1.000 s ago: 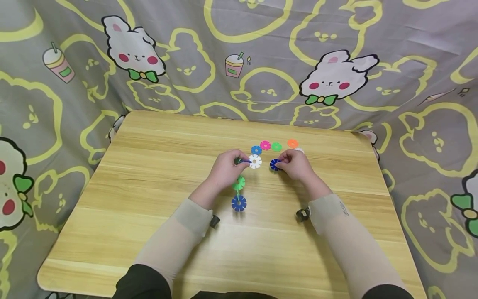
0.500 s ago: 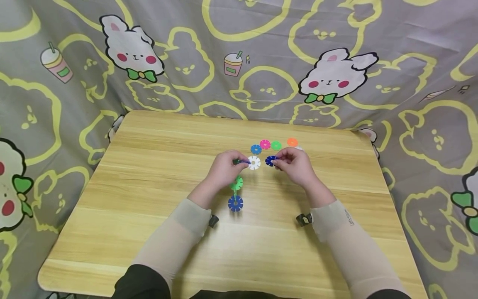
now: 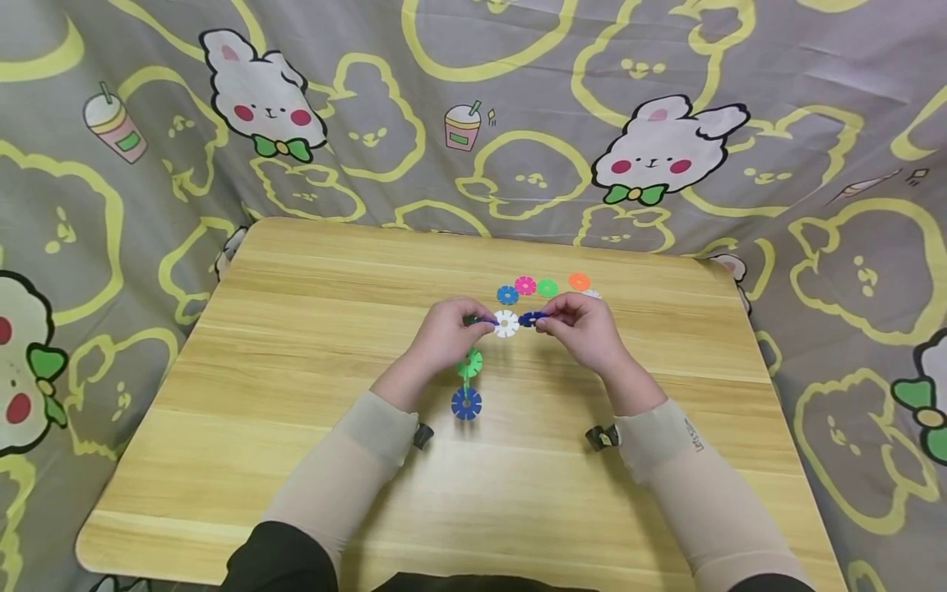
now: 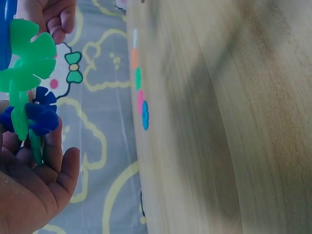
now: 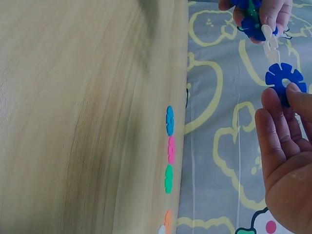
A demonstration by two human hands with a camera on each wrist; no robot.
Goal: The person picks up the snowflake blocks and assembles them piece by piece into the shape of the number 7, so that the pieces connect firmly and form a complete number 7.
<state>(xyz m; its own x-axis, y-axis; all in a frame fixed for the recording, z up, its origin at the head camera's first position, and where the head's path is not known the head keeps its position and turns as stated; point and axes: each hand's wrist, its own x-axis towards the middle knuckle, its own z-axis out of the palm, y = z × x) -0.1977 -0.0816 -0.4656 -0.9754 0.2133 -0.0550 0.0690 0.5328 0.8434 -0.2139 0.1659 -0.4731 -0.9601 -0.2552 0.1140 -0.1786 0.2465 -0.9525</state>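
My left hand (image 3: 446, 335) pinches a blue notched snowflake disc (image 4: 43, 121) belonging to a joined cluster held above the table. From that cluster a white snowflake disc (image 3: 510, 332) sticks out to the right. A green snowflake disc (image 3: 475, 364) and a blue snowflake disc (image 3: 459, 406) hang on its near side. My right hand (image 3: 588, 333) pinches a dark blue snowflake disc (image 5: 276, 78) between thumb and fingers. Its edge meets the white disc's edge, turned across it; whether the slots interlock I cannot tell. Fingers hide part of the cluster.
Loose discs lie flat on the wooden table (image 3: 296, 345) behind the hands: light blue (image 3: 502, 294), pink (image 3: 520, 284), green (image 3: 542, 287), orange (image 3: 575, 281) and a partly hidden white one (image 3: 592, 293). A patterned curtain (image 3: 533, 107) surrounds the table's back and sides.
My right hand has moved left, bringing the dark blue disc up to the white one. That disc has turned from face-on to nearly edge-on. My left hand has barely moved.
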